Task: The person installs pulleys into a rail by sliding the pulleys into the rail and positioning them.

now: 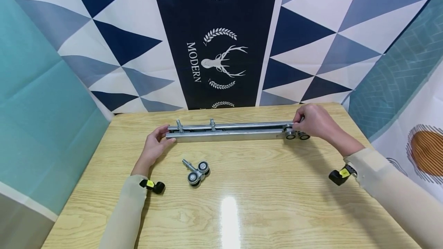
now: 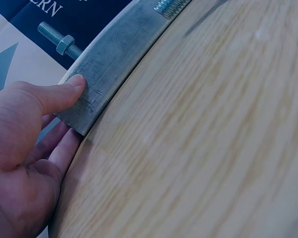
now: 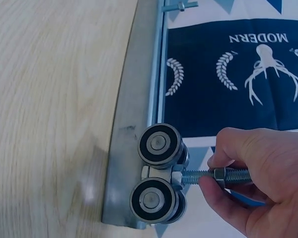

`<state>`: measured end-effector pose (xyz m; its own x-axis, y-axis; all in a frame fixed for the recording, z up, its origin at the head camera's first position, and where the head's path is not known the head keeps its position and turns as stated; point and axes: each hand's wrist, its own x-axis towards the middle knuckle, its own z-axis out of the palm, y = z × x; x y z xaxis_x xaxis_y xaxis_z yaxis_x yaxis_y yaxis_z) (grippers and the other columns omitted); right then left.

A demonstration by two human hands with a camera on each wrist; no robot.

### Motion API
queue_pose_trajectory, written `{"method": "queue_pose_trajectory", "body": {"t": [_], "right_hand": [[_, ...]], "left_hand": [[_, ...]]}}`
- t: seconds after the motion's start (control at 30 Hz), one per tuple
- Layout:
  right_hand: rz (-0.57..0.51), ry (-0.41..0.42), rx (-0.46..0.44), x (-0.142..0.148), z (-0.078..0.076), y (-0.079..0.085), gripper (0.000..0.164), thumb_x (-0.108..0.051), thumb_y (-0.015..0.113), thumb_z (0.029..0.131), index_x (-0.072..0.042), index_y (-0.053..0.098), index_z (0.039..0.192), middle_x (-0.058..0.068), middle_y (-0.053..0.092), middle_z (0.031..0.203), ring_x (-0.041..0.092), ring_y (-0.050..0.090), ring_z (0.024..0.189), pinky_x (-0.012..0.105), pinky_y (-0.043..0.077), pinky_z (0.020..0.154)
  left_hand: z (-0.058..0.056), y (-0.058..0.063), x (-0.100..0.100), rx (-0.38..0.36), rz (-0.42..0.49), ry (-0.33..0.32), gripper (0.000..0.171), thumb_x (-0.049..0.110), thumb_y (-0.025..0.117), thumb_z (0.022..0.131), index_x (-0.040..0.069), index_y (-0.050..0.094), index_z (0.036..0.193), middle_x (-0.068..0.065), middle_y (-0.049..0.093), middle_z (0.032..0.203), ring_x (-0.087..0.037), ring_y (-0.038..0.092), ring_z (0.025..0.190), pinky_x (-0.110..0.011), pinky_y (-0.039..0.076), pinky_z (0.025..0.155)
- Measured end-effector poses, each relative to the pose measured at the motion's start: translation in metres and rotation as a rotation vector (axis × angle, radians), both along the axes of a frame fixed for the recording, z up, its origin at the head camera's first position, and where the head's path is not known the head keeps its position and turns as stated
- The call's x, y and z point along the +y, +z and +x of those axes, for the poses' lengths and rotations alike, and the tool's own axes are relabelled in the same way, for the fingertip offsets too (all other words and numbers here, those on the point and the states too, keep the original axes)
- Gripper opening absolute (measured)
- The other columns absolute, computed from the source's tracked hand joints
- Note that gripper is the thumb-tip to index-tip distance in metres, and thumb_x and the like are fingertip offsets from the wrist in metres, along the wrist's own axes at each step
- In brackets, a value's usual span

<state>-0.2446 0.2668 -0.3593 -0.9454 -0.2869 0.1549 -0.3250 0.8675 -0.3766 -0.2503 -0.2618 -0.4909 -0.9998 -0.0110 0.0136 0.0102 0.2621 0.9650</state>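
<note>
A long grey metal track (image 1: pixel 228 136) with a slot along its top lies across the table. My left hand (image 1: pixel 156 144) grips its left end, thumb on the front face (image 2: pixel 84 99) and fingers behind. Two threaded bolts (image 1: pixel 212 124) with nuts stick up out of the slot. At the right end, my right hand (image 1: pixel 313 121) pinches the bolt (image 3: pixel 193 177) of a roller trolley (image 3: pixel 158 171) between thumb and fingers. The trolley's black-ringed wheels overlap the track's end in the right wrist view. Another roller trolley (image 1: pixel 198 173) lies on its side in front of the track.
The wooden table (image 1: pixel 263 195) reaches back to a patterned cloth (image 1: pixel 221 49) with a deer print. Teal cloth (image 1: pixel 41 87) hangs at the left side, and more printed cloth (image 1: pixel 415 137) stands at the right.
</note>
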Motion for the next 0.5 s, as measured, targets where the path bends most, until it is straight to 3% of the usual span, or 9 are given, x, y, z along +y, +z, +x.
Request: {"method": "queue_pose_trajectory", "body": {"t": [0.5], "right_hand": [[0.02, -0.033, 0.042, 0.025, -0.01, 0.004, 0.011, -0.003, 0.075, 0.075, -0.008, 0.071, 0.065, 0.007, 0.07, 0.067, 0.019, 0.054, 0.056, 0.032, 0.042, 0.053]], "left_hand": [[0.0, 0.0, 0.0, 0.002, -0.018, 0.01, 0.065, 0.007, 0.074, 0.089, 0.006, 0.046, 0.147, -0.017, 0.049, 0.148, -0.03, 0.047, 0.134, -0.047, 0.036, 0.121]]}}
